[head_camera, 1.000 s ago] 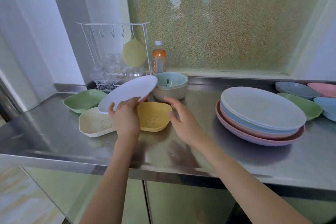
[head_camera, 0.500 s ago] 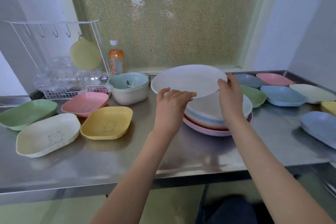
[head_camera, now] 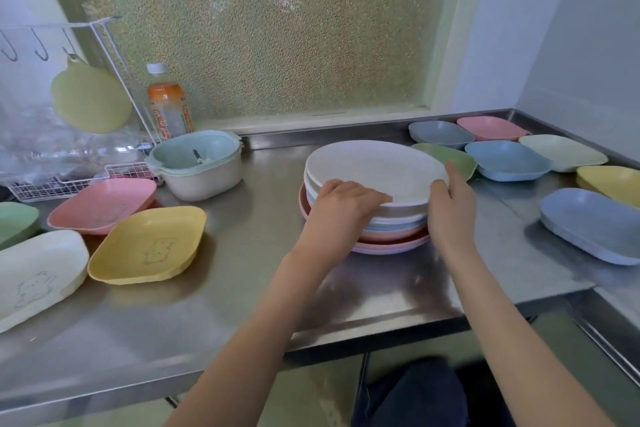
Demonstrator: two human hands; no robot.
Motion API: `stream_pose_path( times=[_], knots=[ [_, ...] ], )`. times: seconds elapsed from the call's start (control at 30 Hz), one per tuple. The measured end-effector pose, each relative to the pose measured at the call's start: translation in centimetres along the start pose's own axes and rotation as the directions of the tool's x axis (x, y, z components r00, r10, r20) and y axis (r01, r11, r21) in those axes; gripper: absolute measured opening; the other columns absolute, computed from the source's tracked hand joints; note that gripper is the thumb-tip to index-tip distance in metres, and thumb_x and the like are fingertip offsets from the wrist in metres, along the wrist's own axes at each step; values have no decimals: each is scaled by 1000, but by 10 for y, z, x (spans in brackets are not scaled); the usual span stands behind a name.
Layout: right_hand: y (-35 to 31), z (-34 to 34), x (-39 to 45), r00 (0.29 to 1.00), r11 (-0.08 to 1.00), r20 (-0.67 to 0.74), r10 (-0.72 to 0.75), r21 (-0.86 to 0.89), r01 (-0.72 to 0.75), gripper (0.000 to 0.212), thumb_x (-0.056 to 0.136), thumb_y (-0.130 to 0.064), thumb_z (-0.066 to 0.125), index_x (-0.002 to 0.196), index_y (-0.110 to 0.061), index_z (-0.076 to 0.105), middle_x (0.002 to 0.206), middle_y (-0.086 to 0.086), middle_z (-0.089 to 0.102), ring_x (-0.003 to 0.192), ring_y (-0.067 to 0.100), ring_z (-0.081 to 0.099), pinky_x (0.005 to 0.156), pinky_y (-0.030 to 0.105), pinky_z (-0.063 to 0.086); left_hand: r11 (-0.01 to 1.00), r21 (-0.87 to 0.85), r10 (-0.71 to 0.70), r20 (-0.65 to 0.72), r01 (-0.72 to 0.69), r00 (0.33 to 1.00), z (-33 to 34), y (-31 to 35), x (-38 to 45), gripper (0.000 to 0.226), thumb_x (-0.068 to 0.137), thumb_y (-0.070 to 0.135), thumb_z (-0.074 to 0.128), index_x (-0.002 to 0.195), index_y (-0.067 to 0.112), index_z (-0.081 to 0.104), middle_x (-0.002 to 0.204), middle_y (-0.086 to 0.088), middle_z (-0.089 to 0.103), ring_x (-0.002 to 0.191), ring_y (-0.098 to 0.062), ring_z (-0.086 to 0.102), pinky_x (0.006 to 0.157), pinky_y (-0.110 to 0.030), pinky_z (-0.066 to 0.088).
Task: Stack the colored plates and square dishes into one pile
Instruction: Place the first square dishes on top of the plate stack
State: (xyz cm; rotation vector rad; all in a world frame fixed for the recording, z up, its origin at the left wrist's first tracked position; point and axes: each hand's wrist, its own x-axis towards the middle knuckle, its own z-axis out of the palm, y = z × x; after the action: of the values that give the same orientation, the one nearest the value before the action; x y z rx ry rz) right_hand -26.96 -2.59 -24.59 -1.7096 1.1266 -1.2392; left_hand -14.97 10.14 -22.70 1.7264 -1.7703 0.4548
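Note:
A white round plate [head_camera: 374, 170] lies on top of the pile of round plates [head_camera: 391, 239] at the middle of the steel counter. My left hand [head_camera: 343, 204] curls over its near-left rim. My right hand [head_camera: 450, 208] holds its right rim. Square dishes lie left of the pile: pink [head_camera: 100, 203], yellow [head_camera: 149, 246], cream [head_camera: 34, 274] and green [head_camera: 14, 222]. More lie to the right: green [head_camera: 450, 156], grey-blue [head_camera: 440, 133], pink [head_camera: 491, 126], blue [head_camera: 505, 159], cream [head_camera: 561, 151], yellow [head_camera: 613, 180] and periwinkle [head_camera: 592, 224].
A cream bowl with a pale green insert [head_camera: 197, 166] stands behind the left dishes. An orange drink bottle [head_camera: 168, 104] and a white wire rack [head_camera: 69, 180] stand at the back left. The counter [head_camera: 242, 288] ends close in front of me.
Both hands carried the white plate from the left side across to the pile and lowered it onto the top. My view swung right with it.

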Motion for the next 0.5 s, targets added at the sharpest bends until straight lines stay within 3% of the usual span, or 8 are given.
stream_pose_path(
  times=[0.1, 0.2, 0.27, 0.3, 0.37, 0.43, 0.5],
  knots=[
    [4, 2, 1, 999, 998, 39, 16, 52, -18, 51, 90, -15, 37, 140, -14, 42, 144, 8, 44, 131, 23, 39, 106, 26, 28, 999, 22, 37, -5, -37, 999, -2, -4, -4, 20, 85, 8, 62, 100, 11, 76, 95, -4, 77, 89, -27, 70, 81, -35, 45],
    [11, 2, 4, 998, 993, 39, 46, 105, -50, 53, 91, -9, 38, 144, -17, 38, 148, 1, 40, 127, 8, 37, 97, 17, 24, 988, -154, -21, 32, 26, 999, -2, -4, -7, 33, 93, 35, 54, 98, 12, 77, 99, -1, 77, 97, -22, 69, 86, -33, 44],
    [13, 1, 6, 998, 990, 43, 43, 134, -49, 53, 91, -8, 38, 143, -18, 38, 147, -2, 41, 118, 0, 35, 95, 17, 26, 936, -340, -143, -144, 87, 979, -3, -4, -8, 40, 90, 40, 51, 90, 9, 78, 96, -3, 77, 94, -18, 70, 86, -30, 50],
    [14, 1, 8, 998, 986, 42, 53, 157, -59, 53, 91, -8, 39, 143, -18, 39, 147, -3, 41, 117, 0, 35, 96, 18, 26, 897, -416, -261, -237, 145, 936, -1, -8, -6, 40, 90, 40, 50, 93, 10, 77, 99, -2, 76, 97, -15, 68, 88, -26, 50],
    [16, -1, 13, 994, 970, 33, 102, 218, -106, 51, 92, -12, 42, 142, -17, 40, 147, -2, 42, 124, 5, 39, 98, 21, 27, 762, -557, -531, -242, 332, 812, 4, -23, 1, 40, 90, 42, 50, 112, 15, 71, 115, 2, 71, 108, -8, 62, 93, -19, 44],
    [17, -2, 20, 986, 949, 40, 162, 269, -167, 50, 93, -18, 44, 142, -16, 40, 148, -1, 41, 132, 12, 38, 101, 23, 28, 561, -658, -716, -82, 501, 694, 10, -42, 10, 41, 96, 34, 50, 133, 18, 56, 137, 0, 57, 123, -6, 50, 99, -16, 34],
    [20, -1, 24, 976, 927, 85, 199, 306, -216, 51, 93, -21, 44, 144, -17, 37, 149, -1, 39, 132, 13, 39, 104, 26, 29, 344, -754, -787, 93, 559, 610, 17, -56, 15, 46, 99, 22, 48, 144, 18, 42, 149, -1, 44, 134, -10, 41, 111, -21, 26]
  ],
)
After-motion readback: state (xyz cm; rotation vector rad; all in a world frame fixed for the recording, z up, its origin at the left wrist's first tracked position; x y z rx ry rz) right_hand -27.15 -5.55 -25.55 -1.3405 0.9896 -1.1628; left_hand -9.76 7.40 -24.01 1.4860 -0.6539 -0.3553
